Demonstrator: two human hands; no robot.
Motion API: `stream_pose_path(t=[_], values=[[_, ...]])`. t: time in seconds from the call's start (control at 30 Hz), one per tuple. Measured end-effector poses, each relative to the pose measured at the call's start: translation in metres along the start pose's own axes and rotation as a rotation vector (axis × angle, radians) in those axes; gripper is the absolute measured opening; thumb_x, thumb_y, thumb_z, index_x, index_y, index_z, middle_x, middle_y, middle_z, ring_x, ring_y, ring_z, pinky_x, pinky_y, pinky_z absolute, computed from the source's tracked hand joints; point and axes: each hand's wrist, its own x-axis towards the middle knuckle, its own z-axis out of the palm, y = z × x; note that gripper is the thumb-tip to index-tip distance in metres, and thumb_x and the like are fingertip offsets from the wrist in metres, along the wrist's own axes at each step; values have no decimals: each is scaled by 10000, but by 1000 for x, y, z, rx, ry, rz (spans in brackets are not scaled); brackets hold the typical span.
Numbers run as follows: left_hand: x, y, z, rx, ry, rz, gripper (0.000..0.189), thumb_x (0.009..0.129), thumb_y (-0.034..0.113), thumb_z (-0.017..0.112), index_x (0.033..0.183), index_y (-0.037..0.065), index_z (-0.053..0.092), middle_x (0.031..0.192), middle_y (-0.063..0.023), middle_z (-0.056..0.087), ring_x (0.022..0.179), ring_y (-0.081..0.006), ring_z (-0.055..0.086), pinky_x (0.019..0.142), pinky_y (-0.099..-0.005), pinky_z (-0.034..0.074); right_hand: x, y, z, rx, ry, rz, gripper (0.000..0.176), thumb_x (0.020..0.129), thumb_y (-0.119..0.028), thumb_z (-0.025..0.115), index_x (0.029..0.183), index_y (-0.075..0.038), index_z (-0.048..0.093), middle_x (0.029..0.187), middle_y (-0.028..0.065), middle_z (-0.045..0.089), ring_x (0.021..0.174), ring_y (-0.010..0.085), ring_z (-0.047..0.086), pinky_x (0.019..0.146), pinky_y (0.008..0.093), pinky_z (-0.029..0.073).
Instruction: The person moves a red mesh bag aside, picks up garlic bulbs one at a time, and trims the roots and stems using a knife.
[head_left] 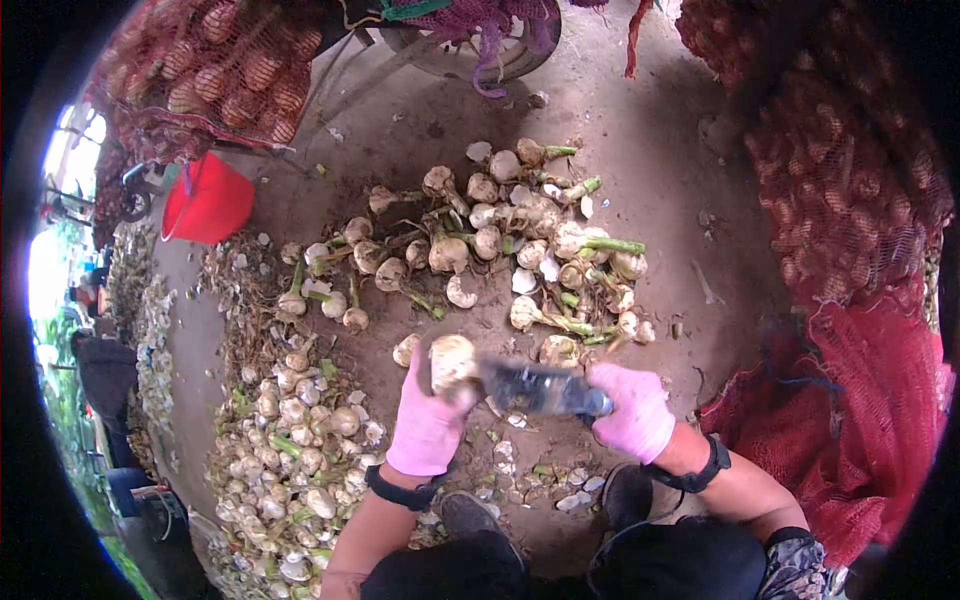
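My left hand (425,430), in a pink glove, holds up a garlic bulb (453,364) in its fingers. The handle of a dark cutting tool (540,387) is in my right hand (632,412), also gloved in pink. The tool points left and its far end is against or right beside the bulb; motion blurs it, so contact is unclear. Beyond my hands lies a loose pile of garlic bulbs with cut green stems (448,253). Trimmed bulbs (290,465) are heaped to the left of my left forearm.
A red bucket (208,200) stands at the upper left. Net sacks of garlic (215,70) are at the upper left and others (840,180) at the right, above an emptied-looking red net (850,410). A wheel (480,50) is at the top. My shoes (470,517) are below.
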Motion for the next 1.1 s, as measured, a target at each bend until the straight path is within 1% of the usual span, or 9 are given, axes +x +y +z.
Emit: stream_pose_path(t=[0.23,0.47,0.53,0.57,0.67,0.8,0.9,0.93,1.1], values=[[-5,-18,-2,-459,67,-367,514,926,439,346,1161,24,536,1159,-156,605,1100,-312,571,1006,-483,404,3,-10,8,-18,14,-76,218,651,-101,644,858,-123,578,768,104,582,696,341,607,606,431,484],[-3,-30,-1,-690,101,-523,459,863,422,414,1124,74,557,1142,-119,603,1112,-302,543,965,-484,410,11,21,16,-80,51,12,156,722,-129,589,878,-122,596,764,122,616,717,342,623,628,434,499],[-19,-38,-13,-158,70,-300,413,842,386,419,1081,79,560,1050,-99,612,1069,-271,559,926,-456,427,22,52,3,-186,-7,368,184,769,-140,572,941,-140,637,808,165,647,765,360,639,673,445,507],[-19,-8,3,-521,19,-375,385,846,370,425,1056,72,549,1006,-99,602,990,-252,585,889,-422,466,18,60,-3,-136,56,393,197,758,-129,584,948,-131,637,802,171,647,770,365,637,680,448,506],[-22,12,-63,482,34,-131,448,708,258,691,1072,51,534,994,-115,607,907,-255,622,780,-358,541,4,63,-11,-41,147,373,213,739,-119,619,952,-111,633,789,183,645,774,379,631,683,451,503],[-6,67,-92,1866,-748,-674,587,654,417,736,1070,36,573,1002,-167,653,954,-338,625,859,-379,502,8,74,-14,30,150,400,222,735,-153,678,937,-80,622,772,194,635,756,399,620,662,453,497],[31,45,-50,1666,-456,-591,559,703,369,683,1156,65,562,1112,-209,613,1024,-369,589,891,-399,468,11,71,-7,53,106,424,235,749,-203,696,935,-81,621,762,194,629,740,403,616,642,459,492],[41,23,-43,1549,-379,-212,521,736,298,657,1195,80,537,1122,-196,600,1042,-362,575,895,-401,462,13,72,-6,55,107,427,235,749,-203,696,935,-81,621,762,194,629,740,403,616,642,459,492],[121,-81,2,1687,-384,170,705,695,99,661,1352,126,405,1383,-262,361,1221,-422,431,1035,-398,391,4,75,-6,17,145,346,238,758,-236,707,892,-74,596,735,201,607,715,407,606,622,451,480]])
